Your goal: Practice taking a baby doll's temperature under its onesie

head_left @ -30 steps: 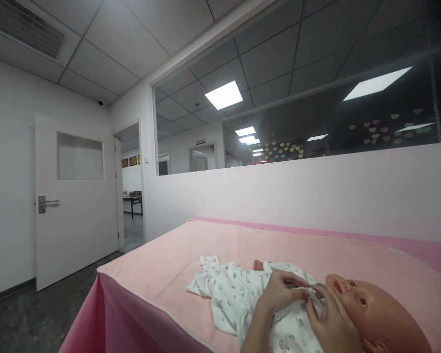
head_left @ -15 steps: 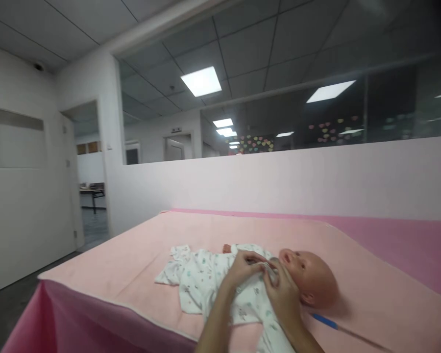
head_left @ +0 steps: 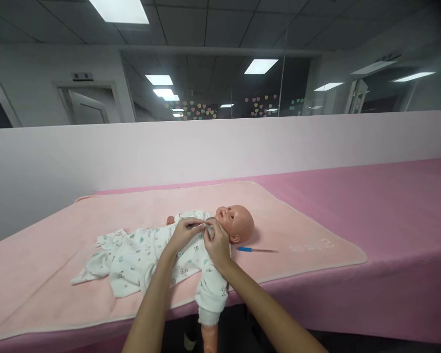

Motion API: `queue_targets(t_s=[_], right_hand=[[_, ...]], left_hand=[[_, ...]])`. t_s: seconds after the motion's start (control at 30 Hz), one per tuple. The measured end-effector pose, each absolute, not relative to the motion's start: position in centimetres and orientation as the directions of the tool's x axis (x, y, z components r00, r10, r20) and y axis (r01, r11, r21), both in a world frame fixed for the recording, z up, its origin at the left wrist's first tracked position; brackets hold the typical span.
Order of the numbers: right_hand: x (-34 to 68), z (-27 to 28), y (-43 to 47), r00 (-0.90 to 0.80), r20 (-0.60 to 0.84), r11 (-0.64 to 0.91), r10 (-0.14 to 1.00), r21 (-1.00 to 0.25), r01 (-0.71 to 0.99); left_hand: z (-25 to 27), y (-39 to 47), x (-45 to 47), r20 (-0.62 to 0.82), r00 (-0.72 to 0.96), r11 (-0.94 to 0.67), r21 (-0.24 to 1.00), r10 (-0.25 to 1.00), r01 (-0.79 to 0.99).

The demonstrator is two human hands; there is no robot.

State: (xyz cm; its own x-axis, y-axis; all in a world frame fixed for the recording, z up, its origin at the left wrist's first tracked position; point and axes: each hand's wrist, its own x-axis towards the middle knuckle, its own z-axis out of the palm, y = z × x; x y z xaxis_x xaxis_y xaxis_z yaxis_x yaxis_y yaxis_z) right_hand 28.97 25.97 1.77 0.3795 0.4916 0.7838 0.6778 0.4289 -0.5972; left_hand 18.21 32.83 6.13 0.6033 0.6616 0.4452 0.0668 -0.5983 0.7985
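A baby doll (head_left: 239,221) lies on its back, head to the right, on a peach blanket (head_left: 294,250). It wears a white printed baby bodysuit (head_left: 132,255) with long sleeves. At the neck of the suit, my left hand (head_left: 185,233) pinches the collar cloth between thumb and fingers. Just right of it, under the doll's chin, my right hand (head_left: 216,245) is closed on the same collar. My fingertips nearly meet, and what lies between them is partly hidden. One doll arm hangs over the table's front edge.
A thin stick with a blue end (head_left: 245,249) lies beside the doll's head. The blanket covers part of a table with a pink cloth (head_left: 389,215). Behind stands a low white wall (head_left: 206,152) with glass above it.
The view has swung right and pulled back, so the doll and hands appear further left and smaller. Both hands stay at the collar.
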Motion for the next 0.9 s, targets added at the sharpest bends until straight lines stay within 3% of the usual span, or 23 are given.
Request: queue_targets(t_s=[0.9], right_hand=[[29.03,1.57,25.66,0.375,0.766,0.46,0.523,-0.624,0.632]], left_hand=[[5.59,32.58,18.36,0.393,0.545,-0.453,0.891,0.741,-0.027]])
